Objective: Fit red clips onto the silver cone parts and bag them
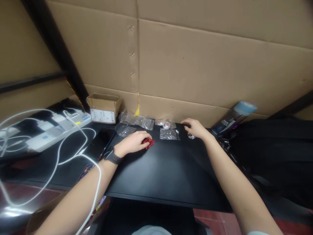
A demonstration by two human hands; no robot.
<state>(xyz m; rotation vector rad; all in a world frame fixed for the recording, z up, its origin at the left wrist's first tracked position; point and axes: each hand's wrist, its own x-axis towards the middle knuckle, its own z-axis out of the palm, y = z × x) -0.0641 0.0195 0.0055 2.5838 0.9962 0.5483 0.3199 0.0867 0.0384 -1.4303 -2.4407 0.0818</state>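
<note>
Our left hand is gripping a red bundle. Our right hand is curving over a shiny item, grip unclear.

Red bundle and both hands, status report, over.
Left hand on red bundle. Right hand at small round object, grip unclear. Clear packet between the hands.

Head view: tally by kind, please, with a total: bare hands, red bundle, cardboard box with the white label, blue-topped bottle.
Bare hands: 2 (left hand, right hand)
Red bundle: 1
Cardboard box: 1
Blue-topped bottle: 1
Total: 5
</note>
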